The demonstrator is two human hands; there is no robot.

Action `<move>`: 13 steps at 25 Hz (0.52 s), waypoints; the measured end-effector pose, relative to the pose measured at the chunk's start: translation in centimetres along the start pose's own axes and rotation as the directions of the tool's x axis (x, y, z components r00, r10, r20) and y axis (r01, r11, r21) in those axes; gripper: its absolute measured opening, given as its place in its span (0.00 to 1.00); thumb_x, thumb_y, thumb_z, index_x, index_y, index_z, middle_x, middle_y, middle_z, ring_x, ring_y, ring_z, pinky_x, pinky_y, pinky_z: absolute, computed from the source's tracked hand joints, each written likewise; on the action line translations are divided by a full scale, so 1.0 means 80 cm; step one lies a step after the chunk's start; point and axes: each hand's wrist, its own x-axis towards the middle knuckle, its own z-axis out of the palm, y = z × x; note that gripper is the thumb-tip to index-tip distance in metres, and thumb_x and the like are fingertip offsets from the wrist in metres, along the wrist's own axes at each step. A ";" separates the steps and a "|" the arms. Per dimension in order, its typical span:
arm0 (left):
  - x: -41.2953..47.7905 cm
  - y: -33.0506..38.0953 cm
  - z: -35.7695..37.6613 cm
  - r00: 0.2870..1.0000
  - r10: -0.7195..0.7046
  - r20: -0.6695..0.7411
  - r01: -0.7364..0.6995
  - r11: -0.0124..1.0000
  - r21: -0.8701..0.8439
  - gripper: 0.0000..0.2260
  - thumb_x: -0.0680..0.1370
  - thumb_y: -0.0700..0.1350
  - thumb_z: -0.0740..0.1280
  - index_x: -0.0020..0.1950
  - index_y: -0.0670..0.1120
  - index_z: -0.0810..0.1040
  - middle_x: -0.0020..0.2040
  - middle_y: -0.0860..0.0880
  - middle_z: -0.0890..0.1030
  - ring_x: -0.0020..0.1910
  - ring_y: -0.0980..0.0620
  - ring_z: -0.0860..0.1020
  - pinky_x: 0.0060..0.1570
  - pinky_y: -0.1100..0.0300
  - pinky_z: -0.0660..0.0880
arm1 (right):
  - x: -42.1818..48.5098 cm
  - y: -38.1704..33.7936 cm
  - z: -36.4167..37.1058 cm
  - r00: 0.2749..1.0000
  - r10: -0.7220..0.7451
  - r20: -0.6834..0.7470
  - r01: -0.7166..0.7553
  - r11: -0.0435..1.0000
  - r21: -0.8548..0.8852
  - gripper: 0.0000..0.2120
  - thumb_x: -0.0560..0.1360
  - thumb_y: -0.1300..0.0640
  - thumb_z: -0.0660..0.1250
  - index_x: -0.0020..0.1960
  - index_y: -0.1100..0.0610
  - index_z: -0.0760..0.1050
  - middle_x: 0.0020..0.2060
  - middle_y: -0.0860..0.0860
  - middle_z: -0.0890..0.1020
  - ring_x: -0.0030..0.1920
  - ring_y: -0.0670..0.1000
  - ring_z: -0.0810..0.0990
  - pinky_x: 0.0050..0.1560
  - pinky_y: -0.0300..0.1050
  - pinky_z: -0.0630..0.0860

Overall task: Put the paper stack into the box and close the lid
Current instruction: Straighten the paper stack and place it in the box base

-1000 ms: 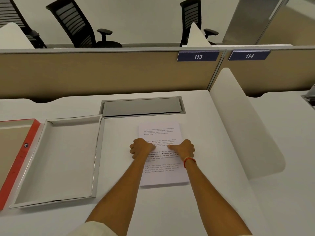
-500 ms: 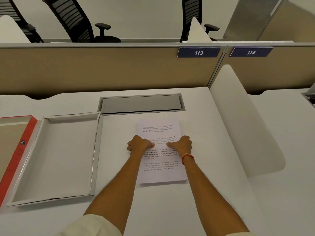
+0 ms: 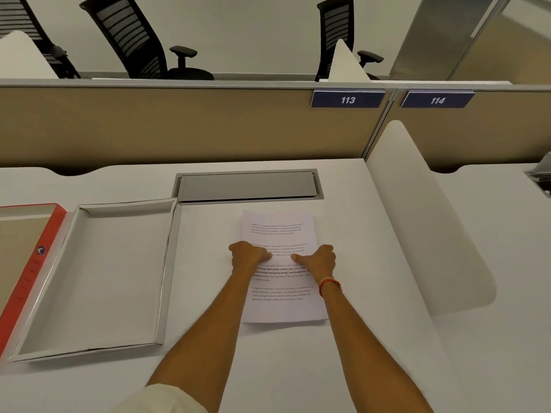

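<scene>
- Smooth matte white tabletop (image 3: pixel 343 368) fills the view, a tan fabric partition (image 3: pixel 179 126) rising behind it.
- Off to the left sits the shallow rectangular white cardboard box (image 3: pixel 167 263), open, its folded walls creased at the corners, interior bare.
- Further left, touching the box, lies the red-edged lid (image 3: pixel 32 263), brown cardboard inside facing up, partly cut by the frame.
- A brushed grey metal cable hatch (image 3: pixel 247 186) sits flush at the far edge.
- The thin white paper stack (image 3: pixel 280 228) with printed black text lies flat right of the box, well apart from it.
- Left hand (image 3: pixel 249 254) and right hand (image 3: pixel 319 257) are both curled into loose fists, knuckles down on the sheets, thumbs pointing inward; I cannot tell whether the fingers grip the edges.
- An orange thread band (image 3: pixel 329 284) circles the right wrist.
</scene>
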 end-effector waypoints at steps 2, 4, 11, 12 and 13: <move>0.006 -0.008 -0.007 0.997 -0.024 0.076 0.031 0.995 -0.090 0.34 0.67 0.46 0.80 0.67 0.38 0.69 0.65 0.40 0.76 0.62 0.41 0.78 0.59 0.50 0.78 | 0.002 0.002 0.001 1.000 -0.003 0.010 0.003 1.000 -0.003 0.38 0.64 0.49 0.80 0.64 0.67 0.68 0.63 0.61 0.74 0.66 0.61 0.73 0.66 0.56 0.73; 0.009 -0.017 -0.012 0.990 -0.035 0.138 0.066 0.973 -0.223 0.34 0.66 0.44 0.80 0.67 0.38 0.69 0.65 0.38 0.77 0.61 0.38 0.79 0.61 0.44 0.77 | 0.006 0.002 0.001 0.999 0.005 0.037 -0.005 1.000 0.003 0.35 0.65 0.49 0.80 0.62 0.67 0.71 0.62 0.61 0.76 0.65 0.61 0.74 0.65 0.56 0.74; -0.005 -0.019 -0.005 0.997 0.060 0.056 -0.046 0.973 -0.228 0.33 0.70 0.42 0.77 0.68 0.37 0.64 0.65 0.38 0.77 0.62 0.39 0.78 0.59 0.48 0.78 | 0.011 -0.002 0.002 0.996 0.012 0.089 -0.016 0.999 0.052 0.24 0.67 0.53 0.78 0.56 0.67 0.78 0.56 0.61 0.82 0.58 0.61 0.80 0.59 0.54 0.79; -0.006 -0.019 -0.005 0.996 0.063 0.056 -0.048 0.971 -0.236 0.33 0.71 0.42 0.76 0.69 0.37 0.62 0.65 0.38 0.76 0.62 0.39 0.78 0.58 0.49 0.77 | 0.009 -0.002 0.003 0.997 -0.003 0.080 -0.002 0.998 0.064 0.23 0.68 0.53 0.78 0.56 0.67 0.77 0.56 0.61 0.82 0.57 0.60 0.81 0.57 0.53 0.80; -0.006 -0.020 -0.005 0.996 0.065 0.058 -0.049 0.970 -0.240 0.32 0.71 0.42 0.76 0.68 0.38 0.62 0.65 0.38 0.76 0.62 0.39 0.78 0.57 0.50 0.77 | 0.006 -0.003 0.005 0.997 -0.015 0.069 0.009 0.997 0.081 0.24 0.68 0.54 0.78 0.57 0.67 0.76 0.56 0.61 0.81 0.56 0.60 0.81 0.56 0.52 0.80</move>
